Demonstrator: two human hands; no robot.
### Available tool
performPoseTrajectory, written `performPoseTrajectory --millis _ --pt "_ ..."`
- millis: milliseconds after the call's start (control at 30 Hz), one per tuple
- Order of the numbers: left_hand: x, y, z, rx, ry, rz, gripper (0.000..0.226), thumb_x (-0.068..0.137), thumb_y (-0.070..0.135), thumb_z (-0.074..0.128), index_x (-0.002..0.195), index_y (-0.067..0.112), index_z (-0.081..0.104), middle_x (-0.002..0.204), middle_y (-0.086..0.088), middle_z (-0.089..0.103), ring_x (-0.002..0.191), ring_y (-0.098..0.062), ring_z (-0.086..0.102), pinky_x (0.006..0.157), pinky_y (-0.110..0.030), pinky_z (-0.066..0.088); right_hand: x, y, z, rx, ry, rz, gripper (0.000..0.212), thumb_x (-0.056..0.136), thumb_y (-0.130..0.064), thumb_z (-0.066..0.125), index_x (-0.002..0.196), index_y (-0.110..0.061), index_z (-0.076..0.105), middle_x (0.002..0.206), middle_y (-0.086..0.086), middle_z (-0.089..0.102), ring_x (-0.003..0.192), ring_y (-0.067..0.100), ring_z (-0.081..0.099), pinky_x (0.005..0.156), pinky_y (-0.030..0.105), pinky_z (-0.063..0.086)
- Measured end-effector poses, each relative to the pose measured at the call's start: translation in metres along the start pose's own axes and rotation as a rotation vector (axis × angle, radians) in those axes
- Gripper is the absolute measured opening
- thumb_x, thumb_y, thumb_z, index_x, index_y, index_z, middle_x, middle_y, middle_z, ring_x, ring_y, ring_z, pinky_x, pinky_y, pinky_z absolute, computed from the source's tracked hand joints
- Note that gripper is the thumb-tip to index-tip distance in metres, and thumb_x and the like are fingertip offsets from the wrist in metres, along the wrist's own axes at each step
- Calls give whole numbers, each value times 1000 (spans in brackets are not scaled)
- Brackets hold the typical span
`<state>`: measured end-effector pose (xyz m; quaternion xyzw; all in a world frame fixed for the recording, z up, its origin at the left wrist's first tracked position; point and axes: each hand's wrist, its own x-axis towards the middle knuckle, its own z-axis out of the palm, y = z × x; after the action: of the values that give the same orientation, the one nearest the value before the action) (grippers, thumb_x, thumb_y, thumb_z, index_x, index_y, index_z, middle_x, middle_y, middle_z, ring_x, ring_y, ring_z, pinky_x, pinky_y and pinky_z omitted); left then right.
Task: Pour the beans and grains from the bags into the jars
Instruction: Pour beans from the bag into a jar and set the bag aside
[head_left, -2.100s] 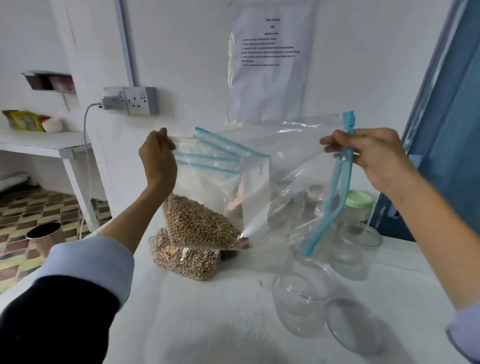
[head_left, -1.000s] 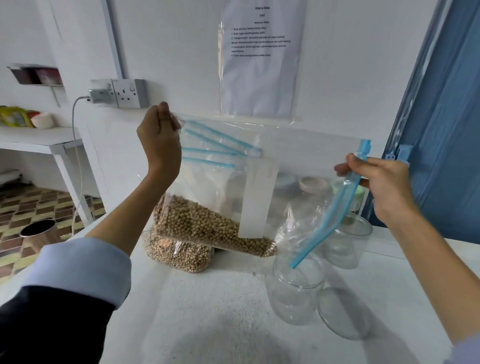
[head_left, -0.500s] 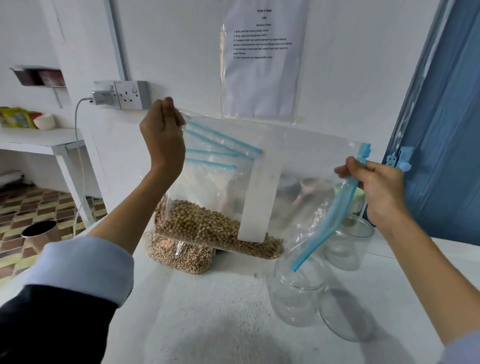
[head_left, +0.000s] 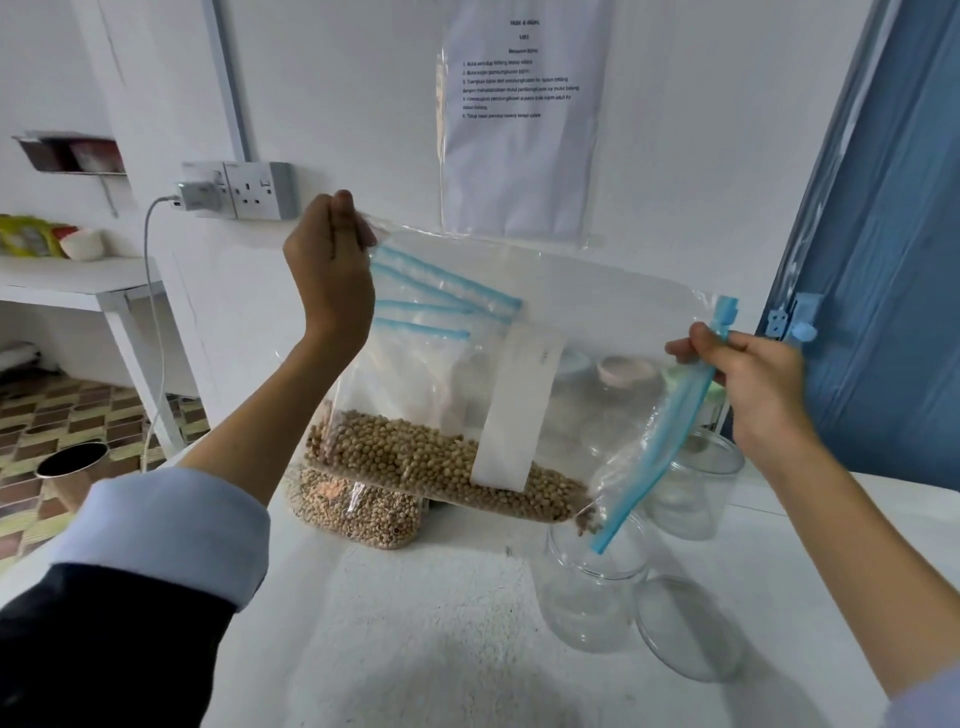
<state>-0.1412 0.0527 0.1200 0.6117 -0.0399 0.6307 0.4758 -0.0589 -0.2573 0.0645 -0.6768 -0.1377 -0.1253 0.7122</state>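
A clear zip bag (head_left: 587, 322) with a blue zip strip hangs tilted in the air, its open mouth down to the right. My left hand (head_left: 332, 270) pinches its raised far corner. My right hand (head_left: 748, 374) pinches the blue zip edge. Tan beans (head_left: 436, 462) lie along the bag's lower edge and reach the mouth, just above an open glass jar (head_left: 592, 592) on the white table. Whether beans are dropping into the jar is hard to tell.
Other bags of grain (head_left: 358, 509) stand behind on the table (head_left: 415, 649). A clear lid (head_left: 685, 629) lies right of the jar, a second open jar (head_left: 696, 483) behind it. Lidded jars show through the bag. A blue door (head_left: 893, 260) is at the right.
My left hand has raised its corner and my right hand has come down, tipping the bag. The beans have slid right along the bottom edge to the mouth over the jar.
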Motion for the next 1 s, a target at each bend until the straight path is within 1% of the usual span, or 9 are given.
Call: performPoseTrajectory --millis 167,267,367,467,667,767,833,933,1000 --pt "0 -1 -3 1 23 -19 37 94 31 38 58 36 47 50 13 49 48 -19 41 50 -34 32 -1 -2 0 40 -48 5 19 87 -17 65 71 -10 69 64 -6 71 71 10 64 81 25 49" --pt "1 -3 -4 2 30 -39 36 94 29 38 59 30 45 49 13 48 48 -19 40 50 -31 31 -1 -4 1 41 -81 7 20 88 -17 64 70 -10 69 64 -5 71 67 10 65 79 28 50" --pt "3 -4 -6 10 15 -44 35 94 29 39 59 27 45 51 12 48 48 -18 39 49 -32 31 -4 -5 0 102 -44 -14 20 86 -15 66 67 -11 70 64 -2 71 66 16 64 79 32 52" --pt "4 -1 -5 63 -28 -49 37 96 25 39 60 26 46 53 9 49 48 -15 41 49 -30 32 -4 -5 -2 94 -85 12 26 84 -17 67 60 -12 73 67 2 72 73 21 65 78 34 52" --pt "6 4 -11 207 -67 27 38 99 25 41 61 26 46 50 4 49 34 -7 49 42 -24 36 -8 1 -11 -74 -82 -112 16 88 -20 64 80 -11 74 68 -4 72 75 8 65 74 17 49" --pt "6 6 -11 255 -66 37 38 99 27 40 61 26 45 51 3 49 33 -7 50 42 -25 35 -9 1 -9 63 -100 4 26 88 -19 64 66 -9 73 79 2 75 85 18 68 80 27 51" --pt "7 5 -9 281 -34 4 40 99 27 38 60 24 43 51 3 48 34 -9 49 44 -28 34 -9 -1 -5 143 -115 87 32 86 -18 64 57 -10 74 76 2 74 85 21 67 84 32 51" --pt "10 2 -5 267 29 -6 40 98 26 36 59 27 42 55 7 49 47 -24 52 51 -30 35 -8 -1 0 137 -77 83 31 84 -20 66 55 -15 74 73 0 74 84 20 66 88 35 50" --pt "11 -1 -3 256 75 15 40 98 22 37 59 29 39 56 10 48 53 -13 51 56 -26 36 -9 -4 3 124 -66 71 31 85 -22 67 56 -16 74 71 -2 73 87 22 65 90 36 49"
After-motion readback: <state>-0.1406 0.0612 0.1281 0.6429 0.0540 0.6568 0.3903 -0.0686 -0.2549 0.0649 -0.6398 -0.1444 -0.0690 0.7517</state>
